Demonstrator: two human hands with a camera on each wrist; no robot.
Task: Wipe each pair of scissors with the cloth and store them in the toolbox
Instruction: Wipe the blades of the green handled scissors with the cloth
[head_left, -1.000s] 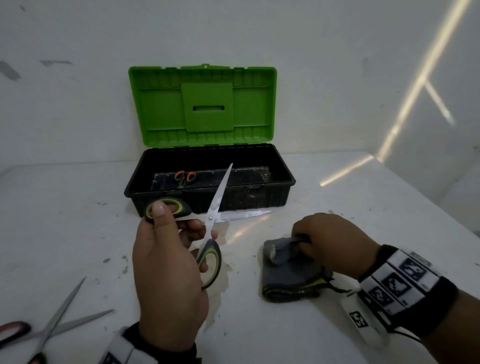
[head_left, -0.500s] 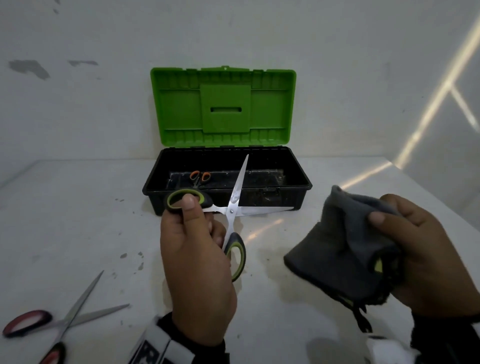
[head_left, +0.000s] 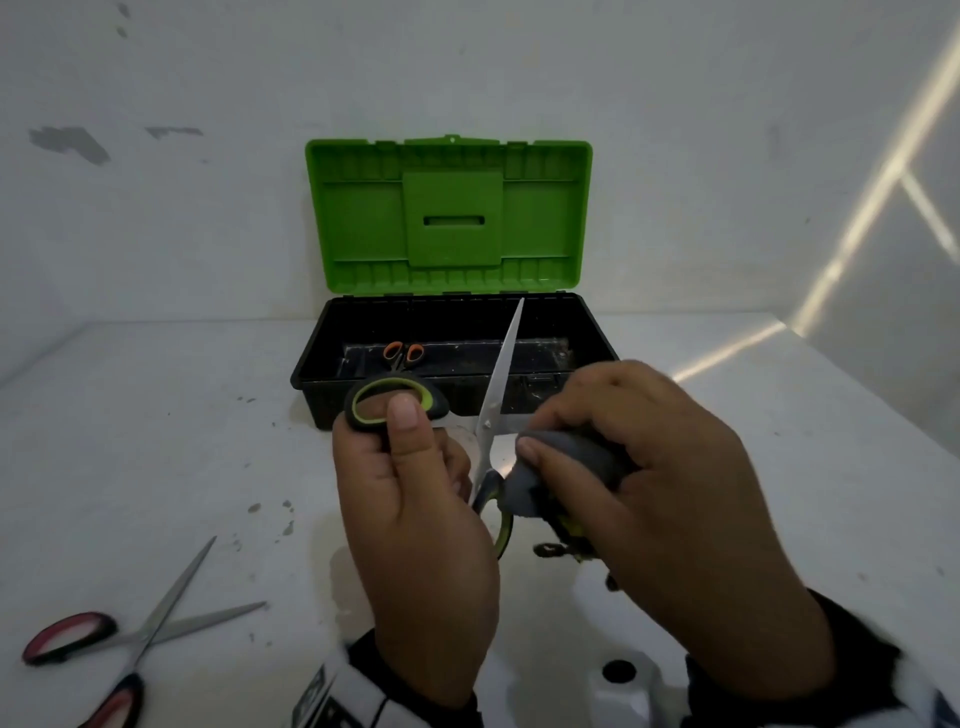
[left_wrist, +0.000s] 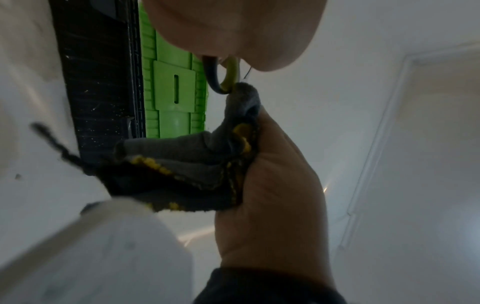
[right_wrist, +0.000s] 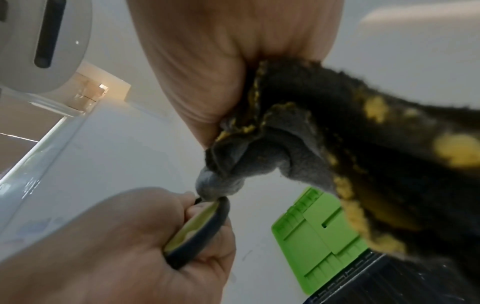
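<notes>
No brand or readable writing showed anywhere; the black-and-white pattern on the wrist bands at the bottom edge of the head view was too blurred to read. The left hand (head_left: 415, 530) gripped the green-handled scissors (head_left: 496, 395) above the table (head_left: 156, 441), thumb lying over the upper handle loop and fingers curled through the lower one, which was mostly hidden behind the hand and the cloth. The scissors were spread open: one blade ran steeply up and away toward the toolbox (head_left: 322, 379), the other lay roughly level toward the right, its far length covered by the right hand (head_left: 665, 509). That hand was closed around the bunched grey cloth (head_left: 566, 462), whose folded tip touched the scissors just beside the pivot and lower handle. The toolbox stood open at the back of the table, green lid upright, with small orange-handled scissors (head_left: 402, 353) lying inside it. A red-handled pair (head_left: 135, 629) lay open on the table at the near left, blades pointing away and to the right, one handle cut off by the frame edge.
</notes>
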